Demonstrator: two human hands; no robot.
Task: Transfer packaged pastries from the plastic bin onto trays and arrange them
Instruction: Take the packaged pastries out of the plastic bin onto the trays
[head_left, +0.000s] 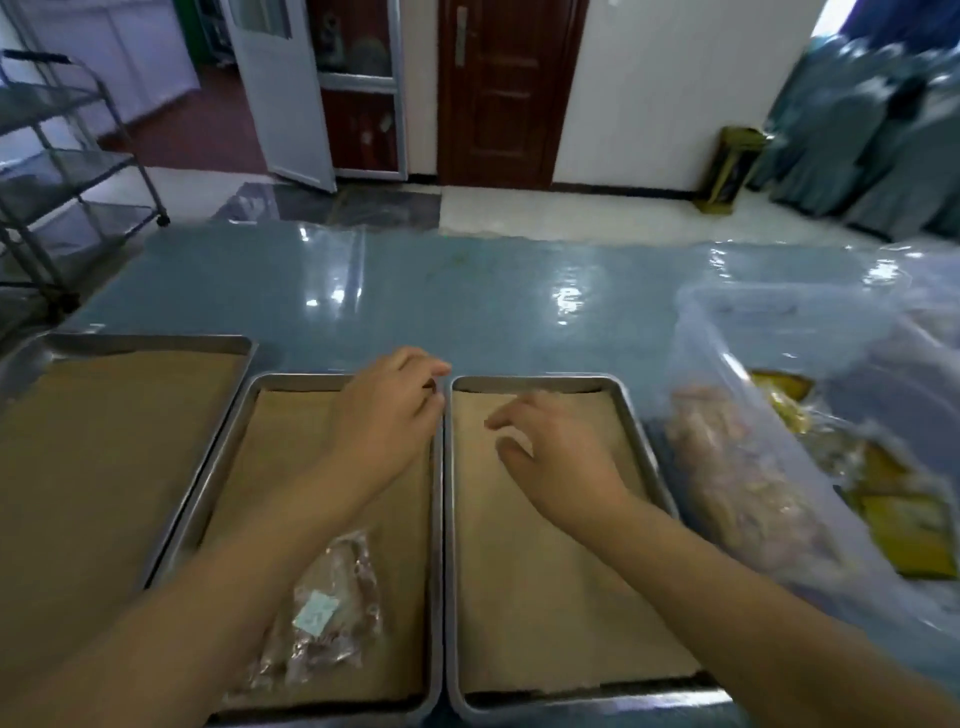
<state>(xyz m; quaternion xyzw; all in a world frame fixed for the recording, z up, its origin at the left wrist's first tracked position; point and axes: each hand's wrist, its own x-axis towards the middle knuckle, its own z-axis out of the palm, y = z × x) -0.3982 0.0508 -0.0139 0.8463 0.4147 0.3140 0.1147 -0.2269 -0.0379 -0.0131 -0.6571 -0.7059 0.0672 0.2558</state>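
Observation:
Three metal trays lined with brown paper lie side by side: a left tray (130, 342), a middle tray (291, 380) and a right tray (615, 387). One clear-wrapped pastry (332, 608) with a pale label lies on the middle tray near its front. My left hand (395, 410) is at the middle tray's far right corner, with finger and thumb curled at the rim as if pinching it. My right hand (550, 457) hovers over the far half of the right tray with its fingers loosely bent, holding nothing. The clear plastic bin (727, 322) at the right holds several packaged pastries (727, 467).
The trays and bin rest on a glossy blue table (467, 291). Yellow packets (904, 525) lie in the bin's right part. A metal shelf cart (78, 171) stands at the far left on the floor. Doors and a white wall lie beyond the table.

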